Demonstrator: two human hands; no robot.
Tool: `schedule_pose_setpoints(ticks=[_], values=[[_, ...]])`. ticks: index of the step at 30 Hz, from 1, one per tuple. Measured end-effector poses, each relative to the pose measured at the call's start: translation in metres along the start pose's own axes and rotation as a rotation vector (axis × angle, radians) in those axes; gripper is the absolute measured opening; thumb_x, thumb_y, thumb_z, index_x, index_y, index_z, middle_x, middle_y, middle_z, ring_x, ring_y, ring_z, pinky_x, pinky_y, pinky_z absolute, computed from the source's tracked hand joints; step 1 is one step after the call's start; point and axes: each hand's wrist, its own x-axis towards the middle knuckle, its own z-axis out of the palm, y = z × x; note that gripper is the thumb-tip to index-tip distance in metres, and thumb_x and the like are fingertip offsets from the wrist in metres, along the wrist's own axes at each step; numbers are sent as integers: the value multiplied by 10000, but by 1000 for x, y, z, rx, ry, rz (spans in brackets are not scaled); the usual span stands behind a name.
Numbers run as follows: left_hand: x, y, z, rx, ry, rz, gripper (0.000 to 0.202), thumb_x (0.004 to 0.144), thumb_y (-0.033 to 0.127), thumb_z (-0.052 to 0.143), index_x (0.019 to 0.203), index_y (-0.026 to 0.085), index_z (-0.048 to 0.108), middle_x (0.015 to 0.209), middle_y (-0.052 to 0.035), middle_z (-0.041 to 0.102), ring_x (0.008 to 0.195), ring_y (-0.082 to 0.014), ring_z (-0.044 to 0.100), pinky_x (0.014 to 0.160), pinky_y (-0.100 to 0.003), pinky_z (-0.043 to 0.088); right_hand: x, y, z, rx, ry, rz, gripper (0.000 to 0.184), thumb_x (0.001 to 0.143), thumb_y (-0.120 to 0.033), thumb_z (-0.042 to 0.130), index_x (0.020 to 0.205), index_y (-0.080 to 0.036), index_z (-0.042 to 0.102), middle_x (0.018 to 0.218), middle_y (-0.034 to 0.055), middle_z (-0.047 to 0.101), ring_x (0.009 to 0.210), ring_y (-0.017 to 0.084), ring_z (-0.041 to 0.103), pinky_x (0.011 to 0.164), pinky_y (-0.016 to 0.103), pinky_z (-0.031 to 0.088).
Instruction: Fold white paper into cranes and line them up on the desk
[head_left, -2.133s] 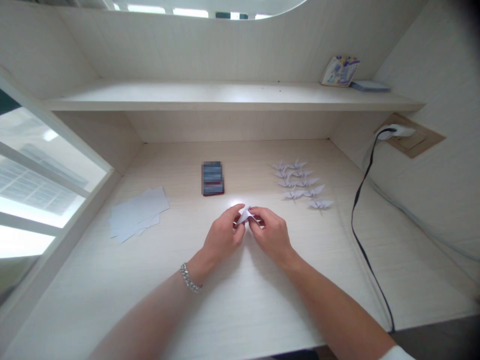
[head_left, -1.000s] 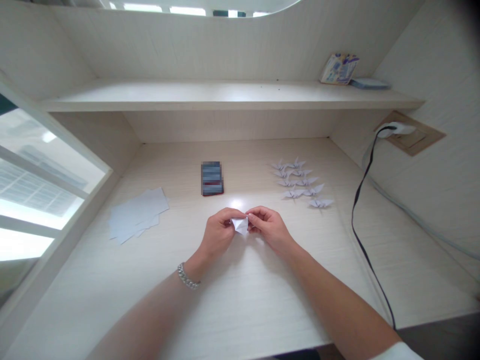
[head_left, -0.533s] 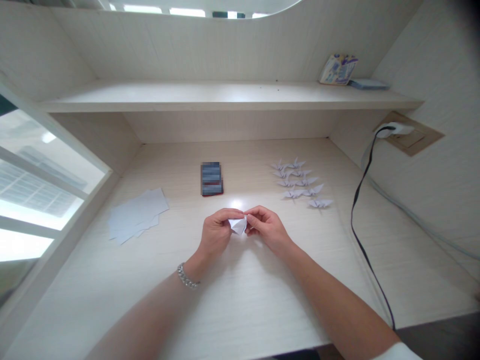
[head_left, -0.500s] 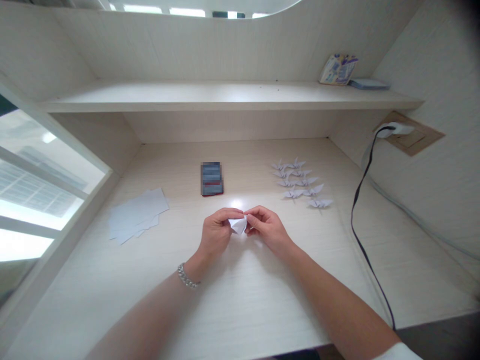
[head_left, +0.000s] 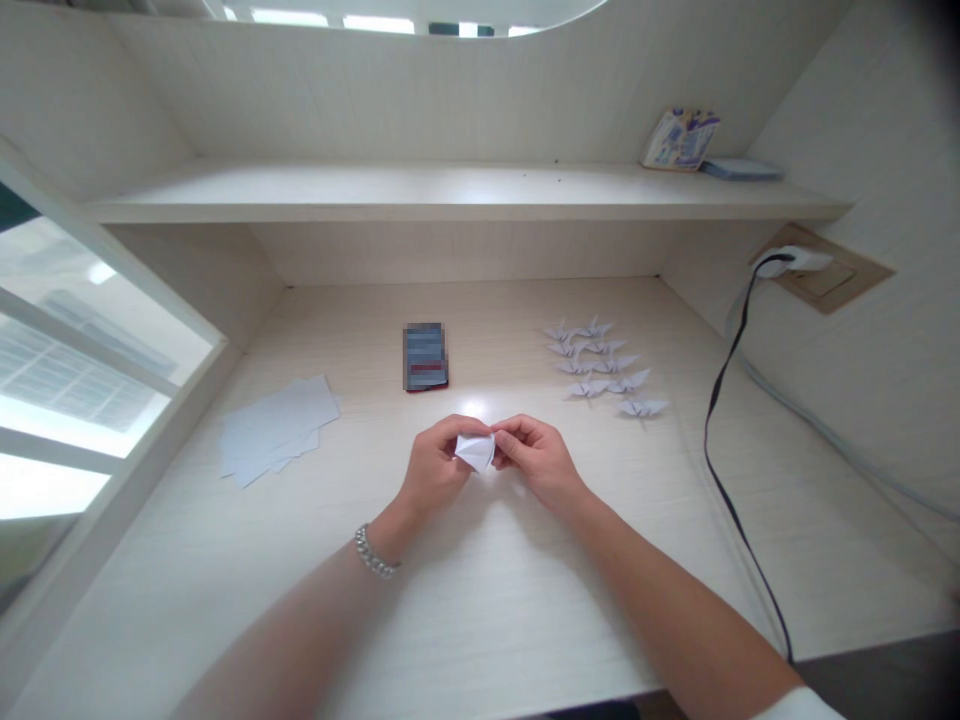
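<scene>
Between my hands, just above the desk, is a small piece of folded white paper (head_left: pixel 475 452). My left hand (head_left: pixel 441 462) grips its left side and top edge, with the fingers closed around it. On the other side, my right hand (head_left: pixel 536 455) pinches the paper's right corner between thumb and fingers. Part of the paper is hidden behind the fingers. Several white paper cranes (head_left: pixel 609 366) stand grouped beyond my right hand. To the left, a loose pile of white paper sheets (head_left: pixel 281 430) lies on the desk.
A dark phone-like object (head_left: pixel 425 357) with a blurred face lies beyond my hands. A black cord (head_left: pixel 709 430) runs from the wall socket (head_left: pixel 821 268) down the right side of the desk. The shelf (head_left: pixel 375 188) holds a small colourful box (head_left: pixel 681 139).
The folded paper has shifted slightly and shows a little more of its face. Both hands keep their hold in nearly the same place. The whole view has moved marginally.
</scene>
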Motion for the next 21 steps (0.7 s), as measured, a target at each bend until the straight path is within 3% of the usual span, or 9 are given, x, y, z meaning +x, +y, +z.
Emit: schedule_pose_setpoints(ticks=[4,8,15,21], values=[[0,-3,-2,-37,-30,-30,158,682,207,684,829,156,661,830,-63,673,738,-161,633,653,-251,496,0,0,-1,-3,-18,-10,219,729,-369,656,809,-165,655,583,-3,614,516,104,559,525,246,482],[-2,-3,0,-11,40,-34,107,693,203,670,788,156,657,761,-45,684,683,-150,634,615,-242,495,0,-1,1,28,-15,-12,205,729,-361,660,802,-170,650,587,-7,614,520,103,565,528,243,483],[-6,-8,3,9,77,114,100,731,149,629,828,163,651,815,-48,679,724,-143,633,643,-240,494,-1,-3,3,46,-10,-15,232,726,-381,662,804,-164,636,580,-9,607,513,101,562,514,238,486],[-8,-10,4,69,93,133,126,744,159,620,870,169,618,837,-43,668,731,-135,625,654,-234,486,-3,-6,4,56,-8,-16,218,721,-373,671,782,-166,642,570,-12,604,508,97,560,503,226,479]])
